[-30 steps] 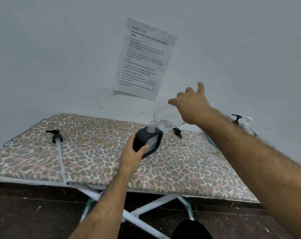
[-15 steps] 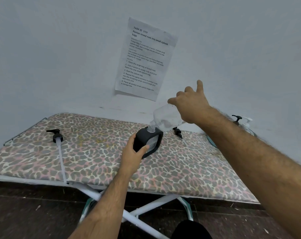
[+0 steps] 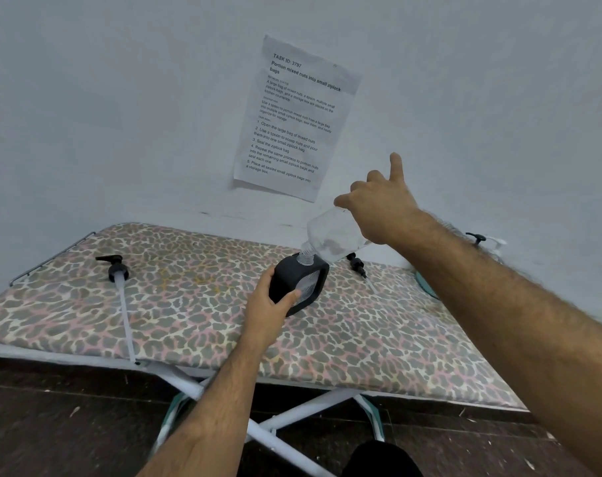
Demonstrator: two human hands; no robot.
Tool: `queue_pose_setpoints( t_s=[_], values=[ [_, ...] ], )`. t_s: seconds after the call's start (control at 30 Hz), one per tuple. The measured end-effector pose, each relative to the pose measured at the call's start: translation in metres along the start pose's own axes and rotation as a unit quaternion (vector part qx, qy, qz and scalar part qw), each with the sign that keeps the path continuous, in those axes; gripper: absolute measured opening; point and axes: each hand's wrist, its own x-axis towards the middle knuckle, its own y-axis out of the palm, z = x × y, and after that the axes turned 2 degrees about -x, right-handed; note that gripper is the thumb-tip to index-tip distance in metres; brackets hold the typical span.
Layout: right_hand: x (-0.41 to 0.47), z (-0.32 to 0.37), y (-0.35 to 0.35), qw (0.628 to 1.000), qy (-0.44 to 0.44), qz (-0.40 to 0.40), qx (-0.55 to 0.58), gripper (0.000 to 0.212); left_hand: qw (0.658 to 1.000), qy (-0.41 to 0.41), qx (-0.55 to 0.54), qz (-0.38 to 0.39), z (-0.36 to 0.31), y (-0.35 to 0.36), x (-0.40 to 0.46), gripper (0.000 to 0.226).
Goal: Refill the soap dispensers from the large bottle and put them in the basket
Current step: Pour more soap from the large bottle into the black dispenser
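Pouring step in hand, judged from how things lie. Right hand (image 3: pixel 379 208) grips the clear large bottle (image 3: pixel 330 235) near its base, fingers curled round it, one finger sticking straight up clear of the plastic. Bottle is tipped neck-down, its mouth touching or just inside the open neck of the black soap dispenser (image 3: pixel 301 282), below and left of the right fingertips. Flow not discernible; bottle looks nearly empty, though clear plastic makes that uncertain.

Left hand (image 3: pixel 268 308) holds the dispenser from the near side, thumb on the front face, fingers wrapped behind and out of sight. Dispenser stands on the leopard-print board (image 3: pixel 189 304), leaning slightly.

Pump head (image 3: pixel 117 268) with long tube lies well left of the left fingers, untouched. Second pump (image 3: pixel 356 263) lies just right of the dispenser, beneath the right wrist. Another pump top (image 3: pixel 477 237) shows past the right forearm, beside a teal rim (image 3: pixel 425 287) that may be the basket; too hidden to say.

Progress, as a judgement: this dispenser is mid-fill and uncapped. Left to do: finish pouring, refit a pump, move it to the basket. Whether anything past the forearm is already filled cannot be told.
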Motion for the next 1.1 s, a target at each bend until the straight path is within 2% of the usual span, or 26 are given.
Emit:
queue_pose_setpoints(
  t_s=[1.1],
  values=[
    [0.018, 0.007, -0.023, 0.998, -0.041, -0.004, -0.049, 0.054, 1.000, 0.004, 0.013, 0.000, -0.007, -0.001, -0.004, 0.053]
  ],
)
